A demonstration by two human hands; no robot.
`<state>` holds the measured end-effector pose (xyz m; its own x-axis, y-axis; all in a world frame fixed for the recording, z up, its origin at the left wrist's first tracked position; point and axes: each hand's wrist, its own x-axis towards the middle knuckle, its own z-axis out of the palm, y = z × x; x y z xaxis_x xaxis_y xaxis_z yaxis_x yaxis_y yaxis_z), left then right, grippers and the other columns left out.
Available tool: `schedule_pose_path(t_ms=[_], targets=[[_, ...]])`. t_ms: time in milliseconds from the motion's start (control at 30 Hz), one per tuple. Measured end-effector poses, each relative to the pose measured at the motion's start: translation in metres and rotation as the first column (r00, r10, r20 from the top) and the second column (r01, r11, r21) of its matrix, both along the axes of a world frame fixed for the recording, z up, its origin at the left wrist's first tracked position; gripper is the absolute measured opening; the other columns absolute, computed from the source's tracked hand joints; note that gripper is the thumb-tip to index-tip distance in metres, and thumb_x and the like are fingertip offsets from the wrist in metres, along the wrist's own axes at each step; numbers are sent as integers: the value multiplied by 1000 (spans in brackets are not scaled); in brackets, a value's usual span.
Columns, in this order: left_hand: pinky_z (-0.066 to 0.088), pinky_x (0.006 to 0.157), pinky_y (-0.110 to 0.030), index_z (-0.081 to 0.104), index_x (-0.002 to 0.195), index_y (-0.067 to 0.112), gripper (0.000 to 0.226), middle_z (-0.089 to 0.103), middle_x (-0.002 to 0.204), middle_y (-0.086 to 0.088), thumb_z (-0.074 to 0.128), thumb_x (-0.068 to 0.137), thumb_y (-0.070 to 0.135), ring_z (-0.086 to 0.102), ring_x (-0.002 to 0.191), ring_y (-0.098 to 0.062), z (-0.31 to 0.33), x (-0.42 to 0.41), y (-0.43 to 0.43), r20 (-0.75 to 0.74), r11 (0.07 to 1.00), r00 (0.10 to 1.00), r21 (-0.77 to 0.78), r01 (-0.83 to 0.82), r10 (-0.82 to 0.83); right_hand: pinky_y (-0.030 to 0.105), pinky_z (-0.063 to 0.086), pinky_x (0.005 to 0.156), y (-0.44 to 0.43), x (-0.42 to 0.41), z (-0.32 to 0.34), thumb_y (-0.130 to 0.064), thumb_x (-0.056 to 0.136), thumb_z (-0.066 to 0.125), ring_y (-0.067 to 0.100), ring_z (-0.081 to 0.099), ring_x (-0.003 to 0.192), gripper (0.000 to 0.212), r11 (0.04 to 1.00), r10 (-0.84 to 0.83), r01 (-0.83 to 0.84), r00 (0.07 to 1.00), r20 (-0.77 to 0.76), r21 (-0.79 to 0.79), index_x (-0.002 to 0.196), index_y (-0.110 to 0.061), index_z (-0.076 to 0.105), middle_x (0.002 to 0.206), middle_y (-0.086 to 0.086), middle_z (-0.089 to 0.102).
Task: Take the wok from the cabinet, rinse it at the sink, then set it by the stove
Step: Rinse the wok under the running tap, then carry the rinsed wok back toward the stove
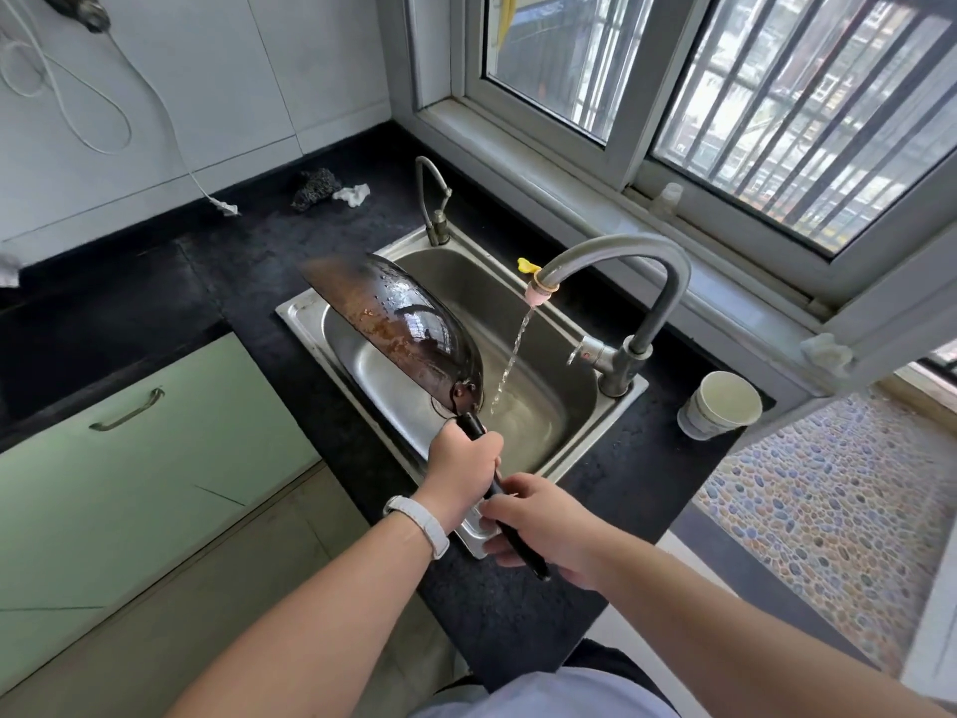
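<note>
Over the steel sink (564, 448), the wok (409, 323) is held tipped on its side, its dark, wet underside turned toward the faucet (637, 272), its far rim out past the sink's left edge. Both hands grip its black handle (510, 520): the left hand (463, 466) is wrapped tight around it just behind the wok's bracket, the right hand (544, 520) is closed around the handle nearer its end. Water (510, 365) runs from the pink-tipped spout into the basin, falling just beside the wok. On the black counter (518, 608), right of the faucet, stands a stack of paper cups (717, 406); what the top one holds cannot be made out. No writing is readable.
</note>
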<state>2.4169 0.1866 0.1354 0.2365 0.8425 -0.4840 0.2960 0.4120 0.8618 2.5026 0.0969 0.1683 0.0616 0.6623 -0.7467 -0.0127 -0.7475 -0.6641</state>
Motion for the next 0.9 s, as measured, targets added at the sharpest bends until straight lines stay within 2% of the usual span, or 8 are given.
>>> schedule_pose_path(t_ms=[100, 167, 233, 333, 500, 633, 733, 900], targets=[[52, 64, -41, 55, 74, 7, 10, 60, 59, -4, 54, 67, 13, 57, 59, -26, 2, -1, -3, 6, 1000, 1000, -9, -8, 8, 31, 53, 52, -4, -10, 2, -16, 90, 53, 22, 62, 58, 23, 1000, -8, 8, 997, 71, 5, 109, -4, 59, 85, 10, 66], [50, 63, -37, 56, 77, 5, 8, 61, 60, -4, 54, 71, 10, 57, 59, -23, 3, -3, -5, 7, 1000, 1000, -10, 0, 0, 28, 39, 45, -5, -15, 3, -20, 86, 53, 23, 50, 53, 30, 1000, 6, -10, 985, 175, 21, 108, -1, 59, 77, 11, 62], [49, 62, -34, 56, 79, 5, 9, 61, 61, -4, 55, 73, 10, 57, 59, -21, 5, -5, -7, 7, 1000, 1000, -8, 5, -5, 25, 35, 42, -7, -19, 4, -22, 86, 53, 19, 46, 46, 28, 1000, -5, -1, 974, 228, 27, 103, 0, 59, 73, 9, 59], [54, 68, -41, 56, 82, 5, 16, 62, 64, -6, 54, 69, 14, 59, 61, -23, 7, -10, -9, 22, 1000, 1000, -10, 15, -15, 22, 35, 41, -10, -25, 5, -23, 84, 53, 16, 46, 45, 25, 999, -22, 13, 965, 261, 37, 96, -3, 60, 66, 6, 56], [56, 72, -47, 55, 78, 8, 16, 61, 61, -4, 54, 65, 18, 60, 62, -24, 8, -11, -12, 24, 1000, 1000, 11, 19, -19, 21, 35, 41, -13, -24, 9, -20, 87, 55, 14, 43, 45, 23, 997, -39, 20, 968, 247, 81, 99, -3, 64, 61, 3, 51], [54, 73, -44, 55, 75, 9, 2, 61, 64, -4, 57, 75, 10, 60, 64, -23, 16, -6, -18, 10, 1000, 1000, 8, -15, 15, 22, 35, 41, -15, -14, 10, -26, 89, 60, 13, 43, 45, 19, 994, -4, -22, 972, 236, 110, 93, -8, 66, 60, 2, 51], [54, 73, -41, 57, 76, 9, 2, 63, 66, -5, 57, 74, 11, 61, 65, -23, 21, 0, -22, -24, 998, 998, 22, -59, 59, 21, 34, 40, -16, -3, 11, -29, 90, 61, 10, 42, 38, 17, 989, 36, -67, 974, 224, 134, 80, -16, 63, 52, -3, 49], [54, 71, -43, 56, 80, 9, 10, 61, 66, -5, 57, 72, 13, 61, 66, -23, 30, 9, -29, -47, 992, 990, 2, -130, 130, 23, 37, 41, -15, 16, 20, -30, 90, 60, 9, 42, 38, 17, 974, 148, -176, 970, 191, 143, 79, -17, 62, 53, -3, 50]])
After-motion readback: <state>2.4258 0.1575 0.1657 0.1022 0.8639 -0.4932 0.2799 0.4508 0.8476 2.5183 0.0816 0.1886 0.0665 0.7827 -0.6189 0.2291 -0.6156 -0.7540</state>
